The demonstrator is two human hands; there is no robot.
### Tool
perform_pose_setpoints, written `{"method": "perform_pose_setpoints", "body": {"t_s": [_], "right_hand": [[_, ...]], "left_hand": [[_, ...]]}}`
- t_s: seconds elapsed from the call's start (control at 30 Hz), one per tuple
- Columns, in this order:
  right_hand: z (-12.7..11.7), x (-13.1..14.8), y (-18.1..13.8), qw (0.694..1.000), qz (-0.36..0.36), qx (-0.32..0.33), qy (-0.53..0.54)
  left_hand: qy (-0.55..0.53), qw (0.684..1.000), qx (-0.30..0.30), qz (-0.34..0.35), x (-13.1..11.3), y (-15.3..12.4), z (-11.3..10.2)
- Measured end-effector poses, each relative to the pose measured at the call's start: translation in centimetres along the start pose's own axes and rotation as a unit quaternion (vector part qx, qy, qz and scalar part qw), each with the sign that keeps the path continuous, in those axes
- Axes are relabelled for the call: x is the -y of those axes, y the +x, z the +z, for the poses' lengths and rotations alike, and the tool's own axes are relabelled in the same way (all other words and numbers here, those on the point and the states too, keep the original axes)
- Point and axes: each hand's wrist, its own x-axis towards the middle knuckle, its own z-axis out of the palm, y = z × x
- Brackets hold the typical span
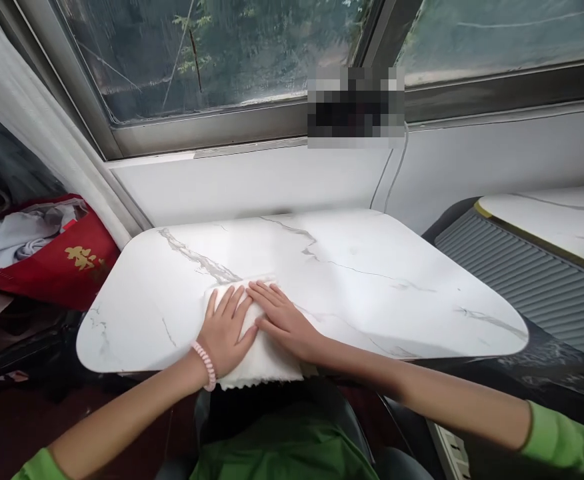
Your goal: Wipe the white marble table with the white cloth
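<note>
A white cloth [259,363] lies on the near edge of a white marble-patterned table [372,280], its scalloped hem hanging slightly over the edge. My left hand [225,330] rests flat on the cloth's left part, fingers stretched out; a pink bead bracelet circles the wrist. My right hand [282,320] lies flat on the cloth beside it, fingers extended and pointing left. Both hands touch at the cloth's middle.
A window with a metal frame [212,130] runs behind the table above a white wall panel. A red bag with grey cloth [47,250] sits at the left. A grey ribbed seat back [522,280] and a second marble table [557,223] stand at the right.
</note>
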Motion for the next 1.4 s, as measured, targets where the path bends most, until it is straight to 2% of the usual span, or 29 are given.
{"method": "perform_pose_setpoints", "body": {"t_s": [0.1,0.17,0.37,0.5,0.6,0.73,0.9,1.07,1.23,1.4], "right_hand": [[0.2,-0.2,1.6,1.0,-0.004,0.0,-0.024],[0.6,-0.5,3.6,0.999,-0.005,-0.014,-0.047],[1.7,-2.6,13.8,0.994,0.025,-0.052,-0.096],[2.0,-4.8,20.7,0.992,0.016,-0.06,-0.109],[2.0,-6.2,24.3,0.992,0.002,-0.063,-0.108],[1.8,-7.3,26.8,0.991,-0.01,-0.082,-0.104],[1.8,-7.8,27.8,0.99,-0.001,-0.101,-0.101],[1.9,-7.3,26.6,0.991,0.004,-0.092,-0.101],[2.0,-5.1,22.5,0.991,0.019,-0.079,-0.102],[2.4,-1.6,15.7,0.991,0.003,-0.062,-0.116]], "left_hand": [[-0.061,0.995,0.071,-0.022,1.9,1.7,-1.0],[-0.078,0.993,0.079,-0.048,3.4,3.4,-1.3],[0.009,0.991,-0.026,-0.133,9.2,10.2,-0.7],[0.028,0.99,-0.043,-0.133,14.2,14.5,-1.0],[0.014,0.989,-0.055,-0.134,17.2,16.9,-1.5],[0.016,0.987,-0.074,-0.138,19.3,18.9,-1.8],[0.041,0.989,-0.049,-0.134,20.0,20.0,-1.9],[0.065,0.984,-0.013,-0.167,18.8,19.0,-1.7],[0.077,0.985,0.0,-0.157,15.9,15.6,-1.3],[0.092,0.985,-0.018,-0.147,11.1,9.6,-0.8]]}}
